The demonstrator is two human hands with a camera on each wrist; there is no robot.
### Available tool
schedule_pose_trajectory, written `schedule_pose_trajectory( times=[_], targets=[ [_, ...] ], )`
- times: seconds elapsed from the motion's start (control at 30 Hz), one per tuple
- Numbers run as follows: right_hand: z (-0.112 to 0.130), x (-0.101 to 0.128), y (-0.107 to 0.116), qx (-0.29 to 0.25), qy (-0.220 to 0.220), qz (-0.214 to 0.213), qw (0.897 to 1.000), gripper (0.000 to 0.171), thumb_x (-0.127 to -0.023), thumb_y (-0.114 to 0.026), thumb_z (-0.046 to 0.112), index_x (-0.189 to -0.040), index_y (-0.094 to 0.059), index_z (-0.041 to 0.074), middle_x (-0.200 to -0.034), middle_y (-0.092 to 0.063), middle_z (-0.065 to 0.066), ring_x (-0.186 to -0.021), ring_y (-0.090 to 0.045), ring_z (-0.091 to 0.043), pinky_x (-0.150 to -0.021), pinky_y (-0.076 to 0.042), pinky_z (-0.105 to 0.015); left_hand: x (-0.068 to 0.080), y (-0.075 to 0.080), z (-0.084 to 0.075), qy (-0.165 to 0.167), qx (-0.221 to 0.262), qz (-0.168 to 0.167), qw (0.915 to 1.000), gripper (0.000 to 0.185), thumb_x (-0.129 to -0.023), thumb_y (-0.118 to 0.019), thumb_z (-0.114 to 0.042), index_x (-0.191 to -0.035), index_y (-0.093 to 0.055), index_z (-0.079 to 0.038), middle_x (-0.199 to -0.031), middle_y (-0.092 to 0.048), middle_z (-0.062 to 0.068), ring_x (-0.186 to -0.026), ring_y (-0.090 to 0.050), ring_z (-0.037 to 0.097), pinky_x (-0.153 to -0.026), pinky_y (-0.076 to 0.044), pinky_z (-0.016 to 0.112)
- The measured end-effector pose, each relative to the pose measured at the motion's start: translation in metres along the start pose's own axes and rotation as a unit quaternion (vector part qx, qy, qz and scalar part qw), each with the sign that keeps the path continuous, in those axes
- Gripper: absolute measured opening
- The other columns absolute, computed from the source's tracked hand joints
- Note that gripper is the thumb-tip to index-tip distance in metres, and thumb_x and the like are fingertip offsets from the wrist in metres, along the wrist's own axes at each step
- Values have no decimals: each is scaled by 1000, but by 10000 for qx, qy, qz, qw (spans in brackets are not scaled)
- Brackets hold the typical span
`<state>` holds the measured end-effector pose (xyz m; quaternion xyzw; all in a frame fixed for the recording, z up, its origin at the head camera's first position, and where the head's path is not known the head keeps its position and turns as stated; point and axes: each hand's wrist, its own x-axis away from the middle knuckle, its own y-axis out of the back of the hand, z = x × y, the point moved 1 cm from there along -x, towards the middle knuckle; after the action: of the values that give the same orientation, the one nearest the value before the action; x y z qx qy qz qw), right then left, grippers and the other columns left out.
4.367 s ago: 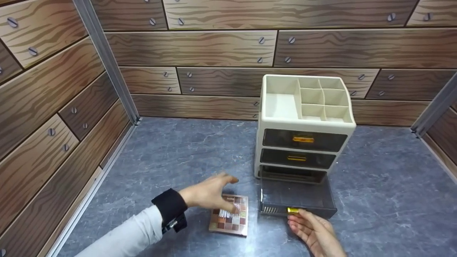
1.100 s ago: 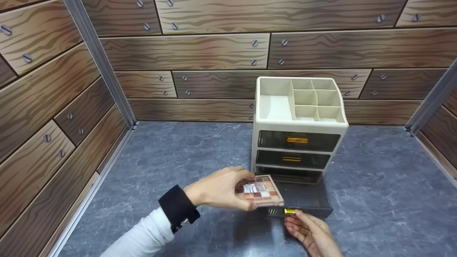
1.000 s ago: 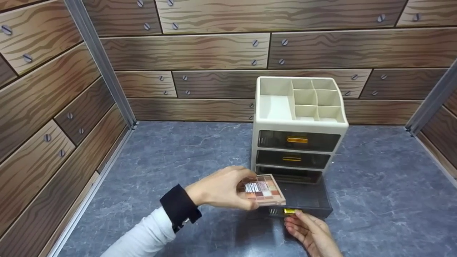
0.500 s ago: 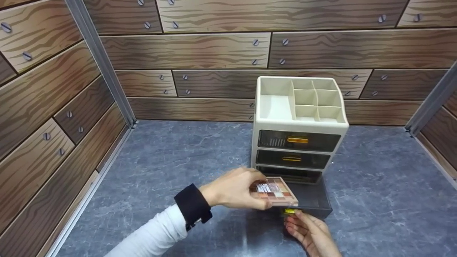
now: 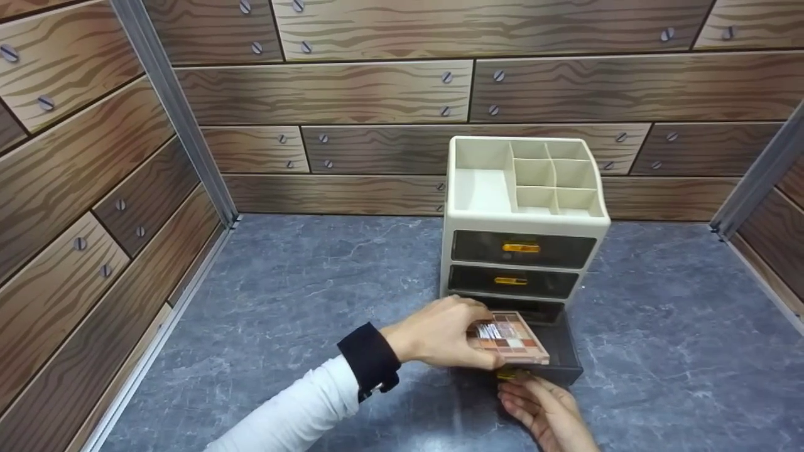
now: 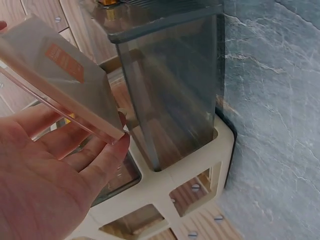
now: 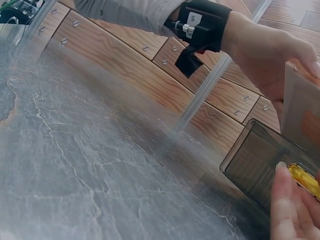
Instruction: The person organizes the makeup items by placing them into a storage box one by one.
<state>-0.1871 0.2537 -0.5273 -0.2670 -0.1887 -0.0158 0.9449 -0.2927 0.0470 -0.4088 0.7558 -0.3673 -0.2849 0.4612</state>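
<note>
My left hand [image 5: 443, 333] grips an eyeshadow palette [image 5: 510, 338] by its left edge and holds it tilted over the pulled-out bottom drawer [image 5: 561, 351] of a cream organizer [image 5: 523, 220]. The left wrist view shows the palette's pink underside [image 6: 60, 80] above my fingers [image 6: 75, 165], beside the smoky drawer wall [image 6: 170, 90]. My right hand [image 5: 543, 408] sits below the drawer front, its fingertips at the yellow handle [image 7: 305, 181]. The dark drawer front [image 7: 260, 165] fills the right of the right wrist view.
The organizer has two shut dark drawers [image 5: 521, 248] with yellow handles and an open compartmented top tray [image 5: 490, 188]. It stands on a grey marble-look surface [image 5: 301, 282] enclosed by wood-pattern walls [image 5: 94, 188] on the left, back and right.
My left hand picked the palette up from the surface and carried it rightward, now over the open drawer. My right hand stayed at the drawer handle.
</note>
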Motion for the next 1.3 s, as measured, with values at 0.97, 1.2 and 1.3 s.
schedule_pose_trajectory(
  times=[0.97, 1.2, 1.3],
  targets=[
    [3, 2, -4, 55, 7, -6, 10000, 33, -112, -47, 16, -99, -75, 7, -93, -77, -7, -86, -76, -13, -86, -63, -26, -37, -21, -1, 700, -858, 445, 9929, 40, -88, -75, -59, -82, -61, -21, -69, -57, -11, -58, -53, 9, -51, -45, 23],
    [3, 2, -4, 88, 7, -202, 9998, 31, -112, -48, 16, -98, -75, 7, -92, -77, -7, -85, -75, -14, -85, -63, -26, -48, -23, -3, 1157, -522, 601, 9901, 44, -79, -89, -50, -97, -67, -17, -75, -61, -10, -66, -57, 8, -58, -48, 22],
    [1, 2, -4, 75, 11, -248, 9997, 32, -112, -48, 16, -98, -74, 7, -92, -77, -7, -85, -75, -14, -85, -63, -26, -52, -28, -2, 1199, -673, 570, 9889, 45, -76, -92, -45, -100, -69, -15, -77, -62, -8, -68, -59, 10, -60, -49, 24]
  ],
)
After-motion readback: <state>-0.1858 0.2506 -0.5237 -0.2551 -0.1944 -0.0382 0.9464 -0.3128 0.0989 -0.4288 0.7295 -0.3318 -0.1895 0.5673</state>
